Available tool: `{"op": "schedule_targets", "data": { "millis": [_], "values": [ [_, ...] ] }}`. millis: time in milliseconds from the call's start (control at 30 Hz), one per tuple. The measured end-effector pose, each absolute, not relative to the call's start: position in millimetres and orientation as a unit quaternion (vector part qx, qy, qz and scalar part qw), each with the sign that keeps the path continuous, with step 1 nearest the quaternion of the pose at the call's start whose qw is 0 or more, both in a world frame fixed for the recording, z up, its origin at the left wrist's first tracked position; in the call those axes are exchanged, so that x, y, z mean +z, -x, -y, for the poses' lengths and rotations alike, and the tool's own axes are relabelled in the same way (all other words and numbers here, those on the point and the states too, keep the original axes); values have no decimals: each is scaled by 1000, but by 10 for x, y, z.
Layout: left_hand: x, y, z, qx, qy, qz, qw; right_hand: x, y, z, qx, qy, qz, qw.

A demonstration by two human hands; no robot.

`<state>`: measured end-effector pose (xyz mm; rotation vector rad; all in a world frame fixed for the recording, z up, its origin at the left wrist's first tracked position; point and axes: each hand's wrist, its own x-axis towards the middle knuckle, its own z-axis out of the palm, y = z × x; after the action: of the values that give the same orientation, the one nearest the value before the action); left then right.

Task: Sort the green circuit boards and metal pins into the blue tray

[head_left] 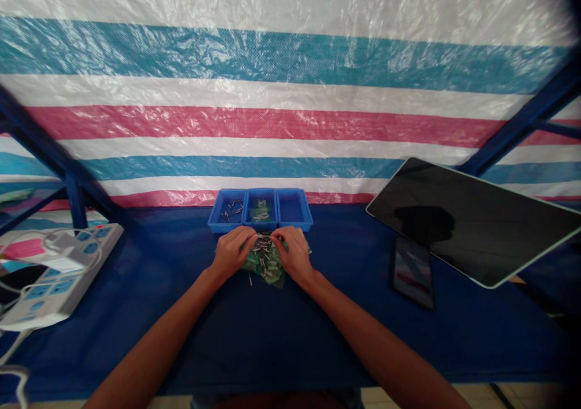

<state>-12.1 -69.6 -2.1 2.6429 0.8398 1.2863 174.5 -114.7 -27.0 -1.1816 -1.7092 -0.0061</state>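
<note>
My left hand (233, 251) and my right hand (295, 254) face each other over a heap on the blue table. Their pinched fingertips almost meet at a thin, silvery metal pin (264, 235), too small to make out in detail. Under the fingers lie many loose small metal pins (262, 249) on top of green, clear-looking packets (271, 271). One pin (250, 279) lies apart, in front of the heap. Just behind my hands stands a blue three-part tray (294, 223): pins in the left compartment, green packets in the middle one, nothing visible in the right.
A white power strip (97, 248) with plugs and cables sits at the left. To the right, a black phone (413, 273) lies by a large dark screen (481, 221) that leans back. Blue metal struts (75, 194) and a striped plastic sheet (272, 58) bound the table's rear.
</note>
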Motion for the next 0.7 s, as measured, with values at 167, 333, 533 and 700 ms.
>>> {"op": "schedule_targets", "data": {
  "millis": [167,333,533,700],
  "values": [
    [-36,119,691,429,-858,-277,45,-269,-1735,1146,-4,491,708,508],
    [-31,103,685,435,-859,-266,41,-257,-1734,1154,4,492,709,506],
    [-54,112,671,432,-859,-271,37,-258,-1737,1156,-6,482,707,518],
    [-48,119,677,431,-863,-264,19,-250,-1732,1159,0,477,714,513]
  ]
}}
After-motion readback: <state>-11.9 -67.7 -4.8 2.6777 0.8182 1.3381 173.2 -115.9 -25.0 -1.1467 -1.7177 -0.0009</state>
